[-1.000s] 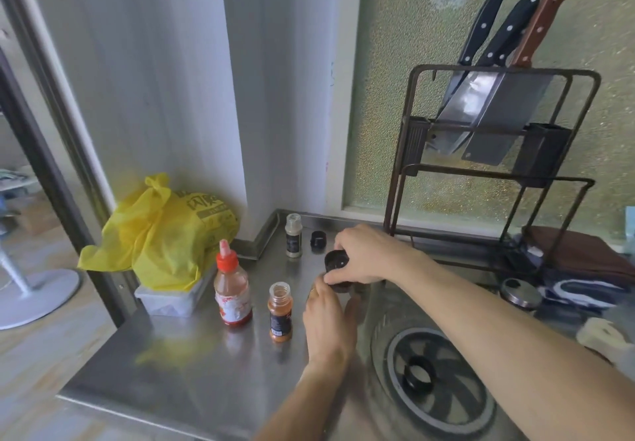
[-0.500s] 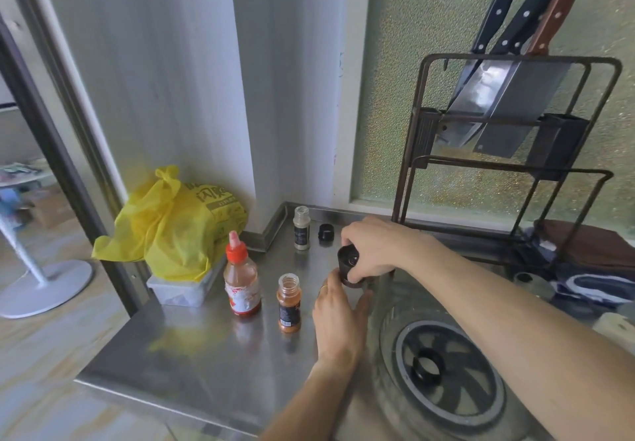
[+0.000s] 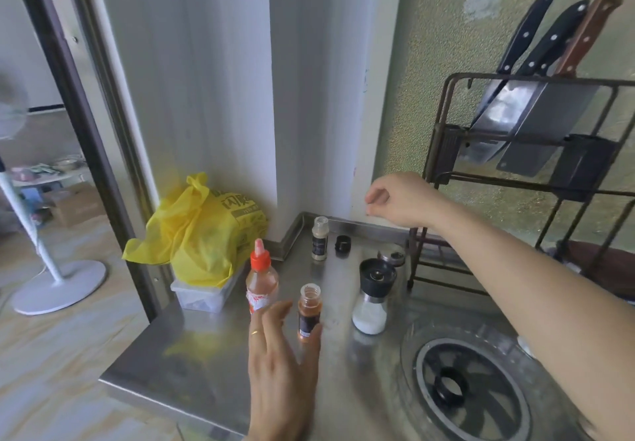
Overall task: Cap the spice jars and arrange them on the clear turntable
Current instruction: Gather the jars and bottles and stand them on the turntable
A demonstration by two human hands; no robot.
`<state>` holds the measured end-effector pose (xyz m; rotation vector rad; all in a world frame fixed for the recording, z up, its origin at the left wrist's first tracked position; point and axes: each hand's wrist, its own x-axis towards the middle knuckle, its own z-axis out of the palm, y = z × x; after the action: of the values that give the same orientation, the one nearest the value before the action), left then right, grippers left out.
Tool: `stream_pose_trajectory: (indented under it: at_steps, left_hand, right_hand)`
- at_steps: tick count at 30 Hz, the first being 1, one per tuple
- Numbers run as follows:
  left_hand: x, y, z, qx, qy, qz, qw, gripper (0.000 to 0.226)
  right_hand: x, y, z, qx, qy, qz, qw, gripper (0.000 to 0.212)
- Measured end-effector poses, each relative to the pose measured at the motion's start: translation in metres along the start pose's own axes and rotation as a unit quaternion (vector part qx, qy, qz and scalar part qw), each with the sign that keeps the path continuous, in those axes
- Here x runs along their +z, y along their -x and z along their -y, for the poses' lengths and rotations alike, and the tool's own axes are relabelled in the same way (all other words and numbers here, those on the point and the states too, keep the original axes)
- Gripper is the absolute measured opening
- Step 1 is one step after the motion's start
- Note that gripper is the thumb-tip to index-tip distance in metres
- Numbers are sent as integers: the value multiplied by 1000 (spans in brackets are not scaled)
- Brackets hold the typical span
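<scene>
A salt grinder [image 3: 372,298] with a black top stands on the steel counter [image 3: 206,354], free of both hands. To its left is an uncapped orange spice jar [image 3: 309,313]. My left hand [image 3: 281,365] is spread open around the jar, thumb next to its base. A pale uncapped jar [image 3: 320,238] and a loose black cap [image 3: 342,242] sit by the back wall. My right hand [image 3: 395,200] hovers above them, fingers loosely curled and holding nothing. The clear turntable [image 3: 481,344] lies at the lower right with a black ring-shaped cap [image 3: 450,389] at its centre.
A red-capped sauce bottle [image 3: 261,280] stands left of the orange jar. A yellow bag [image 3: 199,231] rests on a plastic box at the counter's left end. A knife rack [image 3: 536,152] holding three knives rises at the right. A small metal lid [image 3: 391,257] lies behind the grinder.
My right hand let go of the grinder's black top and lifted toward the back wall. My left hand left the grinder and slid left to the orange jar.
</scene>
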<state>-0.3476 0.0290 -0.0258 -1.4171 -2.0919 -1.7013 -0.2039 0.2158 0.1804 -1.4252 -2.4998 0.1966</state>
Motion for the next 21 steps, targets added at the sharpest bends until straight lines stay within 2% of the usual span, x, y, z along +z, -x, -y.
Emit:
stream_pose_trajectory:
  at_steps: [4, 7, 10, 14, 17, 21]
  left_hand:
    - [18, -11, 10, -70, -60, 115, 989, 79]
    - [32, -23, 7, -133, -36, 144, 980, 61]
    - [45, -42, 1, -121, -14, 153, 981, 46]
    - [76, -74, -6, -71, 25, 161, 984, 42]
    - [102, -95, -6, -68, 37, 149, 986, 39]
    - [125, -107, 1, -66, 60, 147, 985, 31]
  right_hand:
    - [18, -28, -4, 19, 25, 46, 998, 27]
    - [35, -46, -9, 25, 28, 70, 997, 30]
    - [53, -70, -14, 22, 49, 108, 993, 35]
    - [80, -107, -20, 12, 94, 176, 980, 50]
    - [101, -133, -25, -8, 150, 232, 961, 60]
    - [126, -160, -29, -26, 191, 266, 944, 70]
